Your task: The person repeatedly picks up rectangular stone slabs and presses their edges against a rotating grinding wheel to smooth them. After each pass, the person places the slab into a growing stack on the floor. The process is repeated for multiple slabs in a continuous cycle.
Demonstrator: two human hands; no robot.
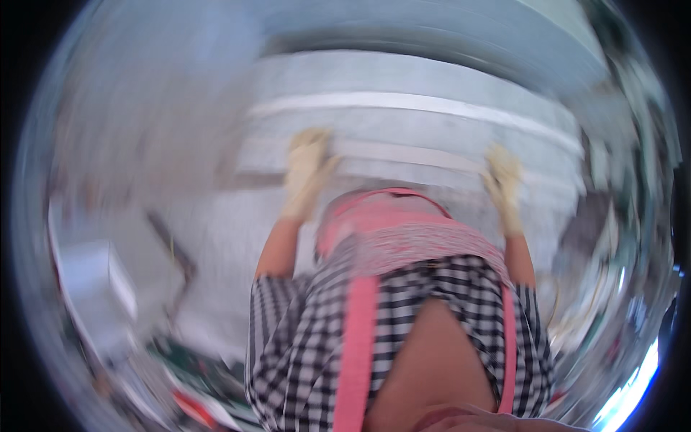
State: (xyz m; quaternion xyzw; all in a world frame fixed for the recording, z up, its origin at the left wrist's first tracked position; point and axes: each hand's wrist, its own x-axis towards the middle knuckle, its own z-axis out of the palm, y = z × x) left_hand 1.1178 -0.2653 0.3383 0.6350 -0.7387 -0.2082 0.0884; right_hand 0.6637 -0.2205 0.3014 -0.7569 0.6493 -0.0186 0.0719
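Observation:
My left hand (308, 171), in a pale yellow glove, reaches forward onto or just over a wide, light grey slab-like piece (410, 129) with paler bands running across it. Its thumb stands apart from the fingers. Farther right, my right hand (504, 180), gloved the same way, is at the same banded piece with its thumb also apart. No separate object shows in either hand. Motion blur smears the fingertips, so I cannot tell how firmly they touch the surface. What the banded piece is made of is unclear.
A pink apron (432, 241) covers my front, close to the piece's near side. Beyond lies a blue-grey surface (432, 29) with a dark gap before it. At lower left is a whitish box-like shape (93, 288); a dark strip (169, 241) lies nearer me.

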